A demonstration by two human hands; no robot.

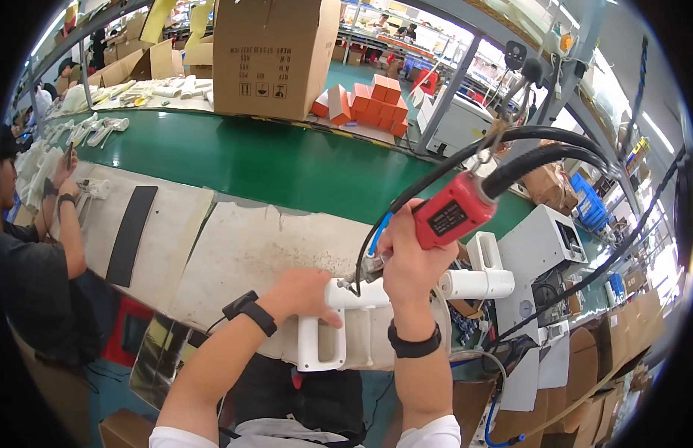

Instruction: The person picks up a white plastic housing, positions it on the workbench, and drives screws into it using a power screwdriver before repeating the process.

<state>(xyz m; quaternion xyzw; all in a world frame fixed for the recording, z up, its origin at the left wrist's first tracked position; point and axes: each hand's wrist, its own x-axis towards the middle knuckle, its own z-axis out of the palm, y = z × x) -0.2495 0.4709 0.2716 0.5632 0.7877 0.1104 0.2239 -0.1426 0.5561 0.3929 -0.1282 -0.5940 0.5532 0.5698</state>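
Right fingers: clamped around red power screwdriver | Left fingers: clamped on white handled housing, below-left of right fingers | Counter: beneath both

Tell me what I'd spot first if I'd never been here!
Your eye would probably jump to the bright red tool, gripped in the person's right hand, right of the middle. Below and to its left, the left hand touches a white gadget with a looped handle. Behind the shiny green surface stand a big brown box and a pile of orange boxes.
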